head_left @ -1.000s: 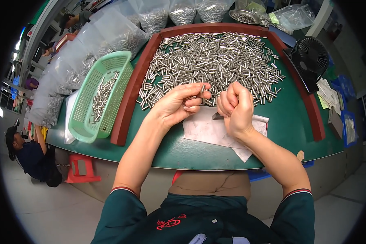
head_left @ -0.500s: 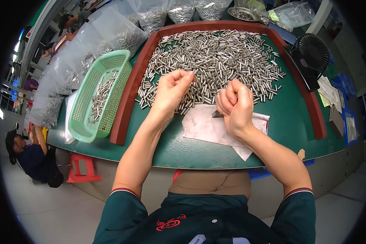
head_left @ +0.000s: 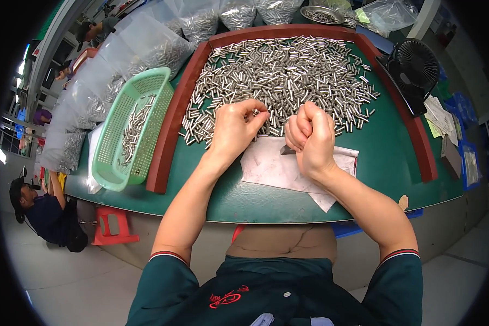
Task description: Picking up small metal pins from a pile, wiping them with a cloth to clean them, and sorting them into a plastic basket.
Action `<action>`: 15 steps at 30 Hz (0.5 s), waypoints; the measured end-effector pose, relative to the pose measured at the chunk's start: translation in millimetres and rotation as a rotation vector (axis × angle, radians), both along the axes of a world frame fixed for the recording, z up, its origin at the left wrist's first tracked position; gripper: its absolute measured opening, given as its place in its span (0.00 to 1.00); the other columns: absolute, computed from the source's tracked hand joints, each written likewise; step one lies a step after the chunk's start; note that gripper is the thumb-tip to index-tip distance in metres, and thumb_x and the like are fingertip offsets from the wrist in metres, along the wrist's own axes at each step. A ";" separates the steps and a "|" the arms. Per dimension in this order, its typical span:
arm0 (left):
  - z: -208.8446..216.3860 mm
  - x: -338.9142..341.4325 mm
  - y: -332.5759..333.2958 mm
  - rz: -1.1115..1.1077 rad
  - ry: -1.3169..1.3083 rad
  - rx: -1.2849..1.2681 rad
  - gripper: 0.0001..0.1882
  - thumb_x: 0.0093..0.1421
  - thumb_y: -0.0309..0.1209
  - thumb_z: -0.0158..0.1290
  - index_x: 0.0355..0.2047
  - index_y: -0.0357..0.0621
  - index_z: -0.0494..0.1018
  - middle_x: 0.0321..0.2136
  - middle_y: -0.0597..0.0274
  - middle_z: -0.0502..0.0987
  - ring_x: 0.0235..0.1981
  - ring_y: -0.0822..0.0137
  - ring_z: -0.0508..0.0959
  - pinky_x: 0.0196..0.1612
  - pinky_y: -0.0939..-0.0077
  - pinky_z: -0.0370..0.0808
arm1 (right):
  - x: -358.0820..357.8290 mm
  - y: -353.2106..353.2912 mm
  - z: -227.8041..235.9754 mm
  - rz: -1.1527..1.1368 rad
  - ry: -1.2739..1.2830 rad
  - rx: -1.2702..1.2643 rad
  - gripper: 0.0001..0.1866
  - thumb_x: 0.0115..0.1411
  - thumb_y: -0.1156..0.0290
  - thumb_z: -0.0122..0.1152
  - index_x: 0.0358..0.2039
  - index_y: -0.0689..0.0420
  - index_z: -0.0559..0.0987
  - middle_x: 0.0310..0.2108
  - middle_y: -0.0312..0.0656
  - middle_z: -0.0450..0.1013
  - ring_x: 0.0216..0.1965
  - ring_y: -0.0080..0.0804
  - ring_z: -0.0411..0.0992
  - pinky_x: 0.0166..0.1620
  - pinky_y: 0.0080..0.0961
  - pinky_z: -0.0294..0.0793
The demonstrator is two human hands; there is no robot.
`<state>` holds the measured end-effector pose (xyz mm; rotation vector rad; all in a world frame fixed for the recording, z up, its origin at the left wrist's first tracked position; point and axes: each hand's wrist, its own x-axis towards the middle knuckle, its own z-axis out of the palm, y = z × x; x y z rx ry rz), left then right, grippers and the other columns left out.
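The step in hand appears to be fingertip handling of short, cylindrical, silver metal pins [head_left: 288, 76], massed at 12 o'clock on the smooth green worktop [head_left: 386, 157]. Left hand [head_left: 234, 126]: curled, fingertip contact unclear. Right hand [head_left: 313, 136]: folded closed, contents hidden. The next move likely calls for precise pinching.

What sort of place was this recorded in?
Most likely a factory workshop or parts-sorting station: a mass of small metal pins lies spread over a green table, clear bags of similar metal pieces stand around it, and a co-worker shows at the left.
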<state>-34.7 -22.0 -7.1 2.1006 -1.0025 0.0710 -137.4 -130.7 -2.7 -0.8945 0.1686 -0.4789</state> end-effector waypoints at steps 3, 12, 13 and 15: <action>-3.8 -3.9 -5.3 -0.081 -0.071 0.043 0.07 0.45 0.27 0.56 0.27 0.41 0.75 0.09 0.63 0.68 0.10 0.75 0.66 0.16 0.80 0.63 | 0.1 -0.7 -1.1 -0.008 0.003 -0.003 0.19 0.56 0.66 0.37 0.09 0.53 0.54 0.06 0.30 0.49 0.08 0.17 0.45 0.12 0.17 0.45; 0.4 -16.2 -13.9 -0.024 -0.174 0.198 0.07 0.42 0.29 0.57 0.22 0.40 0.74 0.13 0.51 0.71 0.18 0.53 0.73 0.23 0.64 0.70 | 1.2 0.6 0.1 -0.009 -0.003 -0.005 0.19 0.56 0.67 0.36 0.08 0.53 0.54 0.06 0.30 0.49 0.09 0.16 0.45 0.12 0.17 0.45; 1.3 -16.1 -13.5 -0.023 -0.175 0.198 0.07 0.42 0.29 0.57 0.22 0.40 0.74 0.13 0.51 0.71 0.18 0.53 0.73 0.23 0.64 0.70 | 1.1 0.8 0.6 -0.008 -0.004 -0.005 0.19 0.56 0.67 0.36 0.08 0.53 0.54 0.06 0.30 0.49 0.09 0.16 0.45 0.12 0.17 0.45; 4.1 -15.2 -12.3 -0.029 -0.058 0.114 0.07 0.43 0.29 0.56 0.20 0.38 0.73 0.12 0.55 0.71 0.15 0.60 0.73 0.21 0.70 0.69 | 1.0 1.5 2.4 0.000 0.000 -0.001 0.20 0.57 0.66 0.36 0.09 0.53 0.54 0.06 0.30 0.49 0.08 0.17 0.45 0.12 0.17 0.45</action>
